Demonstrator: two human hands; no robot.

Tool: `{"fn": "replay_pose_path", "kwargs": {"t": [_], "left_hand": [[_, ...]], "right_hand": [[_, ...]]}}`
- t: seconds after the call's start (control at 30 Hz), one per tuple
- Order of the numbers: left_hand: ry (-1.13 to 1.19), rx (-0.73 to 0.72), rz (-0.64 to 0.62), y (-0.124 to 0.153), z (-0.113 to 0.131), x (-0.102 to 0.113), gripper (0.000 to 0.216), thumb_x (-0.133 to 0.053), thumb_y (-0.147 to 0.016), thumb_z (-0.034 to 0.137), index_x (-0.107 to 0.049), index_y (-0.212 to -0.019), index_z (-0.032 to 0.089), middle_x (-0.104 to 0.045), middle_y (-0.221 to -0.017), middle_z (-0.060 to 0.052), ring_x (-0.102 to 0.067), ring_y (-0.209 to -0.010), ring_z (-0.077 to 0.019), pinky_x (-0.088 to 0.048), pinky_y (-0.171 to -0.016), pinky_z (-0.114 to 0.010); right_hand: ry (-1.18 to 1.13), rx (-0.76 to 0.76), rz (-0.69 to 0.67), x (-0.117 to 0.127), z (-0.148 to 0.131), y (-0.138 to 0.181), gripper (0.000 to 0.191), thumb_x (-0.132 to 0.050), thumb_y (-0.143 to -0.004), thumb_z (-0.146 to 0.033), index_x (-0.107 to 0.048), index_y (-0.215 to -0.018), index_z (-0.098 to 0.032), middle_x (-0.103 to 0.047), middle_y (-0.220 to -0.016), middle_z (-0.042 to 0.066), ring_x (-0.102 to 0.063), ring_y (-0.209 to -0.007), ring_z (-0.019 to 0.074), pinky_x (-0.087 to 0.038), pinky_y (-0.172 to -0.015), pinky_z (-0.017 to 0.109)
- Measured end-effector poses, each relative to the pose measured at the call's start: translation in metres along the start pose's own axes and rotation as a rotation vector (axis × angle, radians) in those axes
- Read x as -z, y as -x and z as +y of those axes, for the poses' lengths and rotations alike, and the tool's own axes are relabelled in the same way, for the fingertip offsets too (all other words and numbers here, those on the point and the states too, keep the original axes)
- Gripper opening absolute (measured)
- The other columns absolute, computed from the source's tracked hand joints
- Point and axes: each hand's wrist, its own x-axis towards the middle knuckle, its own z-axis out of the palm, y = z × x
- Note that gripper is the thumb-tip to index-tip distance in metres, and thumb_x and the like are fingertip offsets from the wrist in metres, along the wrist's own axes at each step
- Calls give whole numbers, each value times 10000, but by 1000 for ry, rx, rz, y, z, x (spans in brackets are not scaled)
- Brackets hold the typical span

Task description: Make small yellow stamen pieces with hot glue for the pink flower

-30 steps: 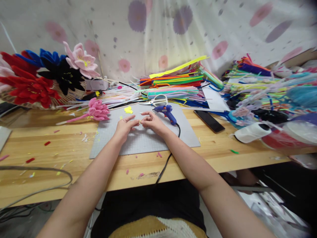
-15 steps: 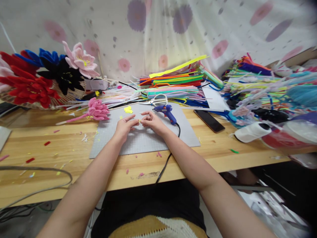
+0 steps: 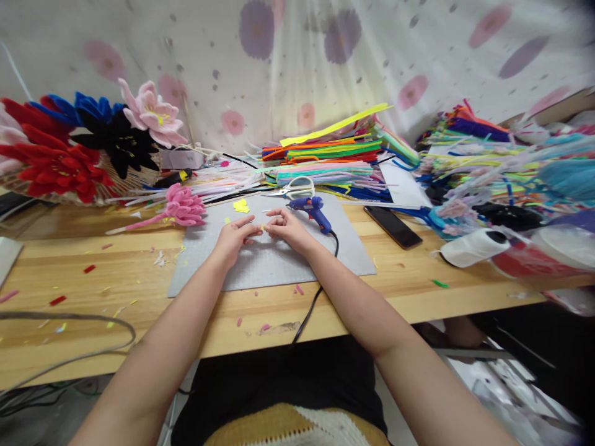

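Observation:
Over a grey cutting mat (image 3: 260, 266), my left hand (image 3: 235, 238) and my right hand (image 3: 288, 230) meet fingertip to fingertip. Pinched between them is a tiny yellowish piece (image 3: 263, 228), too small to name. Both hands are closed on it, thumbs against forefingers. A blue glue gun (image 3: 310, 209) lies just beyond my right hand, its black cord running toward the table's front edge. White-handled scissors (image 3: 300, 186) rest behind it. Bright yellow scraps (image 3: 241, 205) lie on the mat past my left hand. A pink fuzzy flower (image 3: 183, 206) with a stem lies at the mat's left.
Bundles of coloured pipe cleaners (image 3: 325, 152) are stacked at the back. Fuzzy red, black and pink flowers (image 3: 123, 142) stand at the left. A phone (image 3: 393, 226), a white thread spool (image 3: 474, 246) and plastic-wrapped materials (image 3: 548, 186) are on the right. Small offcuts dot the wooden table (image 3: 153, 316).
My fingertips have shifted very slightly around the small yellowish piece. The arms and everything else on the table look the same.

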Motion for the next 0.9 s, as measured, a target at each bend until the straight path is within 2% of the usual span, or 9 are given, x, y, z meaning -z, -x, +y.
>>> {"fn": "replay_pose_path", "kwargs": {"t": [0.23,0.47,0.9], "left_hand": [[-84,-4,-58,0,0,4,740,-758,-525,320,-545,-1203,114,-678,-735,-68,-643,-757,-170,-355,-504,-202],[-100,5,-50,-1,-1,4,795,-780,-486,341,-539,-1216,139,-683,-758,-84,-640,-777,-187,-343,-500,-208],[-48,-1,110,2,2,-3,848,-809,-417,312,-490,-1185,150,-673,-765,-51,-604,-655,-135,-350,-486,-195]], "right_hand": [[-5,-5,-31,0,-3,2,473,-709,-566,-297,-444,-944,-195,-563,-624,-76,-506,-539,78,-378,-535,221],[-2,0,-42,1,-2,1,474,-718,-572,-294,-438,-941,-196,-570,-626,-71,-507,-547,77,-390,-548,223],[-62,49,-29,1,0,-1,458,-698,-575,-250,-448,-954,-194,-563,-623,-74,-517,-564,78,-409,-574,229]]}}
